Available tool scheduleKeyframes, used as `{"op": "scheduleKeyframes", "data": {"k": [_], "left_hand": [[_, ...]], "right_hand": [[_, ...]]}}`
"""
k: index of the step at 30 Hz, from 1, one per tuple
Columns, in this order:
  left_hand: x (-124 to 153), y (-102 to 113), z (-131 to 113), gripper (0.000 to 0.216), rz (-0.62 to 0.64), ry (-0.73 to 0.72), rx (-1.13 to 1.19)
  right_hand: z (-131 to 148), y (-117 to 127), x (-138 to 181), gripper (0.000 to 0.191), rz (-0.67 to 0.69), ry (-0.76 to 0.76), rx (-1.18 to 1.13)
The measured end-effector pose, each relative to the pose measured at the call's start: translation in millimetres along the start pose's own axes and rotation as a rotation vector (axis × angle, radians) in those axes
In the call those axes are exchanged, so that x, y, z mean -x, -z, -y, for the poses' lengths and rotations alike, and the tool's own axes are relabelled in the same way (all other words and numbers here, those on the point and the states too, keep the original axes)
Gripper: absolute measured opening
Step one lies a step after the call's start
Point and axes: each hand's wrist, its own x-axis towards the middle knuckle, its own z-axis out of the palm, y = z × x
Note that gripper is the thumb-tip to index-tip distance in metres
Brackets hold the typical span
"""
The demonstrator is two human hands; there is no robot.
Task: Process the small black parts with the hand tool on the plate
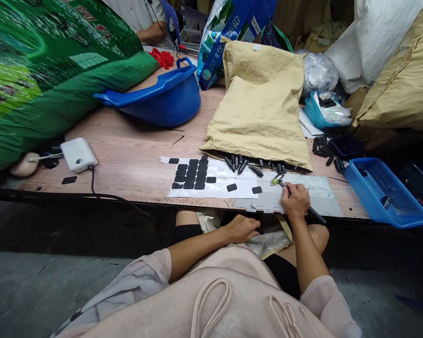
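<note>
My right hand (296, 201) is closed around the dark handle of what looks like a small hammer (315, 214). Its yellow-green and metal head rests over the grey-white strip (313, 188) at the table's front edge. Below the edge, above my lap, my left hand (243, 228) has its fingers curled in; what they hold, if anything, is hidden. An open whitish bag (273, 241) lies in my lap under it. Small black cylindrical pieces (242, 165) spill from the mouth of a tan paper bag (261, 108). Left of them, black rounded patches (190, 176) sit in rows on a white sheet (220, 188).
A blue basin (162, 101) and a green sack (74, 70) take up the table's left. A blue plastic basket (387, 192) stands at the right edge. A white box with a cable (79, 154) lies at left. Across the table is another person's arm (153, 35).
</note>
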Motion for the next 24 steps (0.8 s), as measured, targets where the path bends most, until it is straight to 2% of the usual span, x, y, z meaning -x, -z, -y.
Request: {"op": "scheduleKeyframes", "data": {"k": [3,6,8,10,13,15,17,20,22,24], "left_hand": [[0.2,-9.4,12.1,0.027,0.142,0.227,0.085],[4.7,-15.8,20.0,0.033,0.151,0.338,0.161],[9.3,-13.2,17.3,0.036,0.128,0.315,0.174],[12.7,-3.1,8.6,0.033,0.101,0.197,0.180],[9.7,25.1,-4.7,0.022,0.003,-0.046,0.221],[-0.4,50.4,-4.8,0.018,-0.108,-0.098,0.246],[-16.5,77.7,5.0,0.020,-0.262,-0.026,0.221],[-45.3,114.9,31.5,0.026,-0.474,0.128,0.049],[-62.9,133.0,48.8,0.029,-0.515,0.153,-0.085],[-76.6,144.5,61.0,0.025,-0.496,0.130,-0.185]], "right_hand": [[0.0,0.4,-0.2,0.026,0.000,-0.003,-0.006],[0.0,0.9,0.0,0.025,0.009,-0.005,-0.011],[0.0,1.0,0.3,0.025,0.009,-0.008,-0.009],[0.2,1.0,0.6,0.025,0.007,-0.010,-0.007],[0.7,1.1,1.0,0.025,0.008,-0.008,-0.004],[1.2,1.3,1.1,0.026,0.008,-0.006,-0.002],[1.7,1.6,1.2,0.026,0.010,-0.005,0.000],[2.5,2.1,1.3,0.025,0.019,-0.013,-0.004],[3.0,2.5,1.2,0.025,0.027,-0.019,-0.011],[3.5,3.0,1.2,0.025,0.033,-0.024,-0.020]]}}
